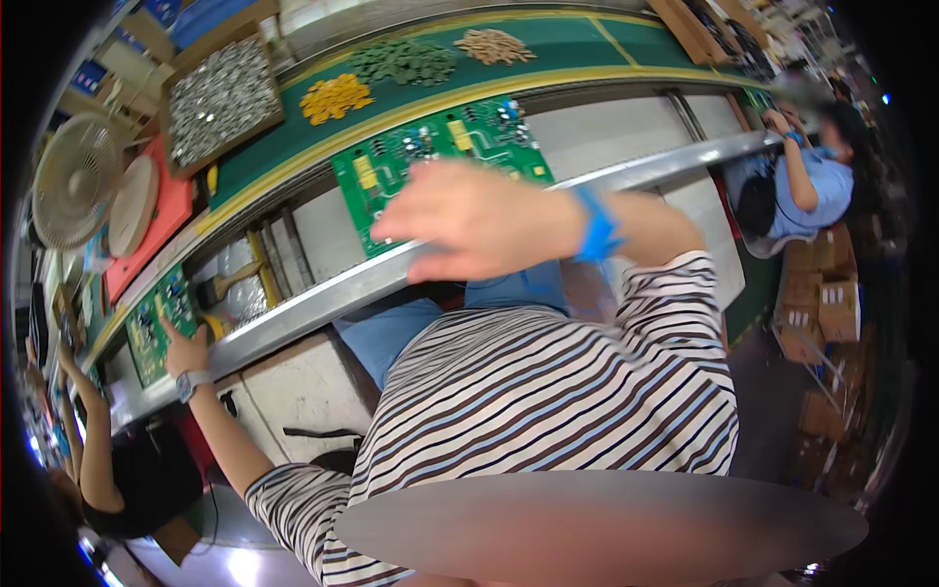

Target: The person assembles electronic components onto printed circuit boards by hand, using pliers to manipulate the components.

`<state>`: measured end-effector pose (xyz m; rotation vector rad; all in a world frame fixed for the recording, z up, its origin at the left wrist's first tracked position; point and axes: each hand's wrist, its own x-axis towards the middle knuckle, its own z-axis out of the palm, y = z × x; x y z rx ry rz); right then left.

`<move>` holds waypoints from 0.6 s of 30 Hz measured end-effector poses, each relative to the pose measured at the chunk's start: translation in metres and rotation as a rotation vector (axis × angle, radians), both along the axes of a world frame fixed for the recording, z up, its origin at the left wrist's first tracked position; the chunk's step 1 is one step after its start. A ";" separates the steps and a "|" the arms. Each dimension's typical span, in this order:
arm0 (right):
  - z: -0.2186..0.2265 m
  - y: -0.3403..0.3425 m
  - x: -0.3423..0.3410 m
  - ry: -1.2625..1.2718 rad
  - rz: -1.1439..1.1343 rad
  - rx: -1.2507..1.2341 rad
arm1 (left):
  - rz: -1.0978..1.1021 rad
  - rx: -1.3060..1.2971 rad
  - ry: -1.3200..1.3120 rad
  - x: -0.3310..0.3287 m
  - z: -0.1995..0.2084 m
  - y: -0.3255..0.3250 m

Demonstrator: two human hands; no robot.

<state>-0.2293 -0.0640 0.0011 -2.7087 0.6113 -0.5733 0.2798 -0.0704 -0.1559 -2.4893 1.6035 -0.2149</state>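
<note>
My right hand (479,220) is blurred by motion above a large green circuit board (367,166). Its fingers reach left across the board's lower part, thumb apart from them, and nothing shows between them. Yellow, blue and black components stand on that board, which rests along the metal rail (333,296). Farther left, my left hand (186,349) is open, its index finger stretched to the right edge of another green circuit board (149,333). Whether that fingertip touches the board I cannot tell.
Along the green belt (572,49) lie piles of orange parts (335,98), dark green parts (401,61) and tan parts (494,45). A box of silvery parts (223,103), a fan (78,181) and a brush (230,282) are leftward. Other people sit at both ends; cartons (822,293) stand right.
</note>
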 end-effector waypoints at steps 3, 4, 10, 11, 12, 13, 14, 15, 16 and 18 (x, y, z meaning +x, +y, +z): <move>-0.093 0.005 0.049 0.001 0.087 -0.133 | -0.070 -0.040 0.057 -0.025 0.004 0.009; -0.109 0.005 0.058 -0.007 0.105 -0.139 | -0.084 -0.035 0.075 -0.042 0.009 0.011; -0.131 0.005 0.068 0.205 -0.004 -0.056 | -0.253 -0.067 0.139 -0.109 0.033 0.032; -0.133 0.004 0.061 0.101 -0.015 -0.121 | -0.330 -0.084 0.178 -0.120 0.034 0.032; -0.134 0.004 0.052 0.099 -0.009 -0.126 | -0.324 -0.088 0.175 -0.130 0.036 0.033; -0.131 0.005 0.042 0.135 -0.051 -0.108 | -0.388 -0.077 0.203 -0.142 0.037 0.033; -0.128 0.007 0.031 0.168 -0.089 -0.089 | -0.449 -0.065 0.228 -0.153 0.040 0.034; -0.126 0.008 0.020 0.168 -0.087 -0.087 | -0.446 -0.064 0.229 -0.164 0.041 0.035; -0.123 0.009 0.006 0.177 -0.152 -0.084 | -0.541 -0.068 0.255 -0.175 0.043 0.034; -0.114 0.012 -0.017 0.216 -0.260 -0.028 | -0.623 -0.069 0.279 -0.192 0.047 0.037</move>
